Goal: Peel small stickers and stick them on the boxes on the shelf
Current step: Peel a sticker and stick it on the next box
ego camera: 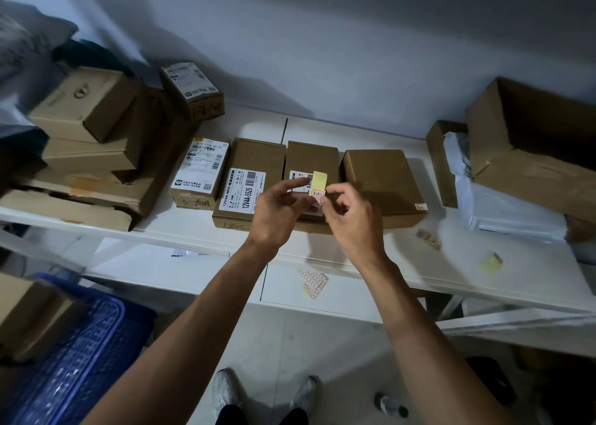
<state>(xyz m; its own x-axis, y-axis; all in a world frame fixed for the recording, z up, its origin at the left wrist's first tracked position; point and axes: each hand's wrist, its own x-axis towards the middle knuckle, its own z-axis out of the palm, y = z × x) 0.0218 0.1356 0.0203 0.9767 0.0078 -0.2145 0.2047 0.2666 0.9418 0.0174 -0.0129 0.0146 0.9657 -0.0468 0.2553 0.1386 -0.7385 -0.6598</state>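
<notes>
Landmark: we place everything off the white shelf [403, 263], with boxes along its back and bare board at its front edge.
Left hand [277, 211]: raised over the shelf's middle, thumb and forefinger pinched on the left edge of the yellow sticker strip [318, 183].
Right hand [350, 214]: just right of the left one, fingertips closed at the strip's lower right corner, on a small sticker [318, 194] with red handwriting; we cannot tell whether it is lifted off the backing or still stuck down.
Strip: held upright above the shelf, in front of the third box [311, 163]; that box's printed label is mostly hidden behind the strip and fingers.
Labelled box [250, 182]: left of the hands on the shelf, its front right corner covered by the left hand.
Plain box [383, 182]: right of the hands, a small sticker on its near right corner, writing too small to read.
Shelf front: loose stickers [428, 238] right of the hands, blurred; a folded yellow scrap [491, 263] further right.
Used sheet [313, 283]: on the board below the shelf's front edge, cells hard to make out.
Left end of shelf: stacked cartons [90, 153], dark and motion-blurred.
Right end: open carton [532, 140], cut off by the frame edge.
Below shelf: blue crate [80, 360], partly out of view.
</notes>
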